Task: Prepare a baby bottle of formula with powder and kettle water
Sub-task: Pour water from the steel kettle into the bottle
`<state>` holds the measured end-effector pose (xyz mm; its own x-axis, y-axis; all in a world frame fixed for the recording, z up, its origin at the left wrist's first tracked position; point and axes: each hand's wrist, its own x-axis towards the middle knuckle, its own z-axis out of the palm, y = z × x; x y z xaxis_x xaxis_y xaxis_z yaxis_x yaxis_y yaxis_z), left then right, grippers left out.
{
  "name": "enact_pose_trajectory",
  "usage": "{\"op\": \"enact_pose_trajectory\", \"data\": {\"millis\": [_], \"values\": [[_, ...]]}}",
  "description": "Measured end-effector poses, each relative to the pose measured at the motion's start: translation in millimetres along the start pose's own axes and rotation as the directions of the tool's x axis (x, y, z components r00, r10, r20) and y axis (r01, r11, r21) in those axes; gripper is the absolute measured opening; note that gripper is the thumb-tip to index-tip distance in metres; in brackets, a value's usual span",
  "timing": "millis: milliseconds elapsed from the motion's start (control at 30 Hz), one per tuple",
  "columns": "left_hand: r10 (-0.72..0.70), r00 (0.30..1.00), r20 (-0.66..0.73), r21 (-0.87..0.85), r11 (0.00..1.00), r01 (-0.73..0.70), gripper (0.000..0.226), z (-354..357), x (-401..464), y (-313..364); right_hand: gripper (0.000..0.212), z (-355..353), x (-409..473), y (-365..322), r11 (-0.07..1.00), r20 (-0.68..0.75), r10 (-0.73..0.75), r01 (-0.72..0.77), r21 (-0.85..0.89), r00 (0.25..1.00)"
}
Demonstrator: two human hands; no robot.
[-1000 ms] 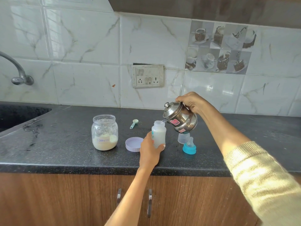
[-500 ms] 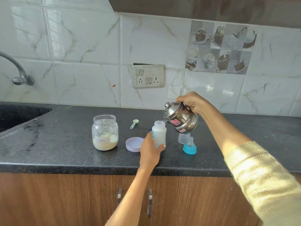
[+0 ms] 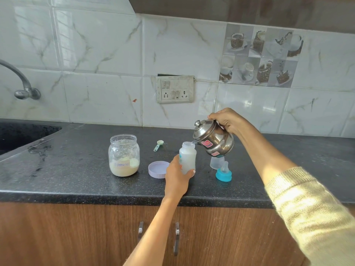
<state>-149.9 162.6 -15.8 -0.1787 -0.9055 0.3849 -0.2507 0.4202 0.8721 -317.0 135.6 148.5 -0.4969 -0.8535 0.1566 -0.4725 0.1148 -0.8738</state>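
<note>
An open baby bottle (image 3: 188,156) stands upright on the black counter (image 3: 76,169), milky white inside. My left hand (image 3: 177,177) grips its lower part. My right hand (image 3: 227,120) holds a small steel kettle (image 3: 214,140) by its handle, tilted left, with its spout at the bottle's mouth. A glass jar (image 3: 124,155) labelled "Formula", roughly a third full of powder, stands open to the left. Its lilac lid (image 3: 158,169) lies beside the bottle. A small green scoop (image 3: 158,145) lies behind. The blue-ringed teat (image 3: 223,172) and clear cap (image 3: 216,162) sit under the kettle.
A dark sink (image 3: 23,135) with a curved tap (image 3: 21,81) lies at the far left, with wet patches on the counter beside it. A switch and socket plate (image 3: 174,89) is on the tiled wall. Wooden cabinet doors (image 3: 96,233) hang below the counter edge.
Almost nothing has moved. The kettle stays tilted at the bottle's mouth and both hands keep their grip.
</note>
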Motion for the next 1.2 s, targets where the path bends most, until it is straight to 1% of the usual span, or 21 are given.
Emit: {"op": "enact_pose_trajectory", "data": {"millis": [167,500,600,700,900,1200], "values": [[0.005,1.000,0.000,0.005,1.000,-0.005,0.050,0.3,-0.3,-0.7,0.019,0.0,-0.2,0.0,1.000,0.000,-0.008,0.008,-0.002,1.000],[-0.006,1.000,0.002,0.013,1.000,0.006,0.054,0.0,0.8,-0.8,0.023,-0.5,-0.1,-0.7,1.000,-0.001,-0.016,0.016,0.001,1.000],[-0.008,1.000,0.004,0.011,1.000,0.008,0.055,0.1,0.6,-0.9,0.019,-0.6,0.0,-0.4,1.000,0.002,-0.019,0.019,-0.005,1.000],[-0.007,1.000,0.003,0.014,1.000,0.006,0.054,0.4,0.3,-1.1,0.009,-0.4,1.1,0.7,1.000,0.000,-0.020,0.020,0.000,1.000],[0.002,1.000,0.005,0.006,1.000,-0.002,0.053,-0.3,0.0,0.1,0.020,-1.4,2.2,3.0,1.000,-0.001,-0.016,0.016,0.019,1.000],[-0.003,1.000,0.001,0.006,1.000,0.003,0.051,-1.0,-1.0,1.6,0.010,-3.2,8.1,15.6,0.990,0.030,0.058,-0.061,0.124,0.998]]}}
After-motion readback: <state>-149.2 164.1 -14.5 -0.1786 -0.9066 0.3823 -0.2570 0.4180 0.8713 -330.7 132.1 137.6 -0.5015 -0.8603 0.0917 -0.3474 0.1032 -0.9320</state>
